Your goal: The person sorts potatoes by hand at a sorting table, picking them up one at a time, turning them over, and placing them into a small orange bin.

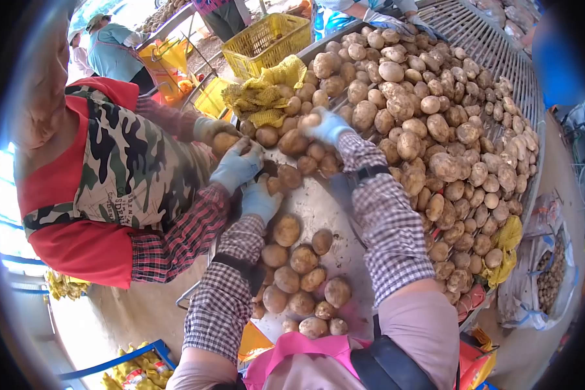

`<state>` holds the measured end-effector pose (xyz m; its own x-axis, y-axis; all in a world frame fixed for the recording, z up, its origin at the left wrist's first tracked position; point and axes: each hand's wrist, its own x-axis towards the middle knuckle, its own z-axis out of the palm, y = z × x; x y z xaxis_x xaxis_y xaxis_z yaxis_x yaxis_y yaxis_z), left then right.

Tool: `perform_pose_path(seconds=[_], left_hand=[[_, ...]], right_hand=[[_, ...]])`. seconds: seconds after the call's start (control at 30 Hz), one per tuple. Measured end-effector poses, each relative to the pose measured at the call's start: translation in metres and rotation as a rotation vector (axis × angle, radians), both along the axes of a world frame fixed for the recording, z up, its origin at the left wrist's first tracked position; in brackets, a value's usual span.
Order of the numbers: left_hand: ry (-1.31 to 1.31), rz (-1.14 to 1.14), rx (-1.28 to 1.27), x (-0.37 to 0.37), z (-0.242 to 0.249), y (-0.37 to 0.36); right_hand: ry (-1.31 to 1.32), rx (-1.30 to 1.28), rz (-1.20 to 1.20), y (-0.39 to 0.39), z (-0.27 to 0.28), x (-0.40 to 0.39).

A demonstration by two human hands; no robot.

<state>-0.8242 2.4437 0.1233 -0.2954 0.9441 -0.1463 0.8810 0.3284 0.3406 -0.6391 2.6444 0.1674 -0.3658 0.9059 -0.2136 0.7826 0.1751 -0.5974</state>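
A small potato [311, 121] is held in the curled fingers of the gloved right hand [330, 127], over the upper end of the metal table [341, 244]. The gloved left hand [261, 200] is placed beside a co-worker's gloved hand [238, 166] — whether anything is gripped by its fingers cannot be told. Loose potatoes [303, 259] are grouped on the table below the left hand, and a large potato pile [443, 166] is spread over the slatted rack [484, 32] to the right.
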Motion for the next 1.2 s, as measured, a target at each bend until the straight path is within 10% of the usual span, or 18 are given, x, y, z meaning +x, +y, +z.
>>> perform_pose_path(seconds=[0.3,0.63,1.2], left_hand=[[-0.053,-0.078,-0.122,0.019,0.039,-0.092],[-0.040,-0.297,-0.072,0.003,0.042,-0.230],[-1.000,0.539,0.061,-0.085,-0.107,-0.489]], right_hand=[[-0.339,0.257,0.611,-0.171,0.026,0.017],[0.133,0.068,0.460,-0.344,-0.006,0.024],[0.219,0.087,-0.087,-0.438,-0.023,0.119]])
